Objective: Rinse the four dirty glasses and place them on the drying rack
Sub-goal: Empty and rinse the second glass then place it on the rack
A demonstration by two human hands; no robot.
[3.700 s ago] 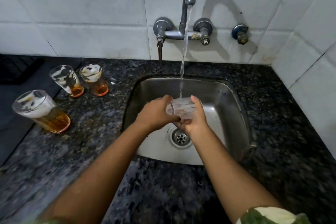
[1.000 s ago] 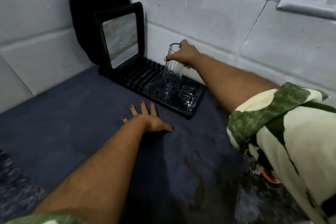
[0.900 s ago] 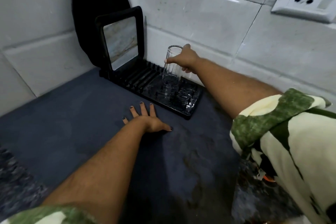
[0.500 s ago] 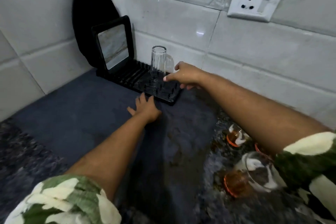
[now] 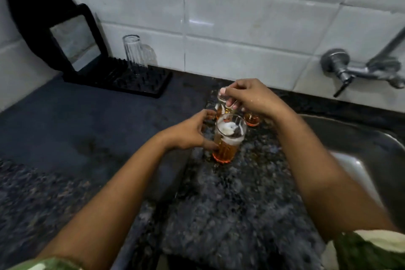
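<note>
bare forearms; short sleeves [image 5: 372, 250] in green and cream camouflage-like print; both hands [image 5: 186, 132] without rings.

Both bare forearms reach forward from the lower edge of the view, each with a green-and-cream sleeve at the elbow. The left hand [image 5: 188, 132] is cupped, palm turned right, thumb and fingers curled in a loose grip. The right hand [image 5: 252, 96] is higher and farther forward, knuckles up, its fingertips [image 5: 225, 92] pinched together pointing left.
</note>
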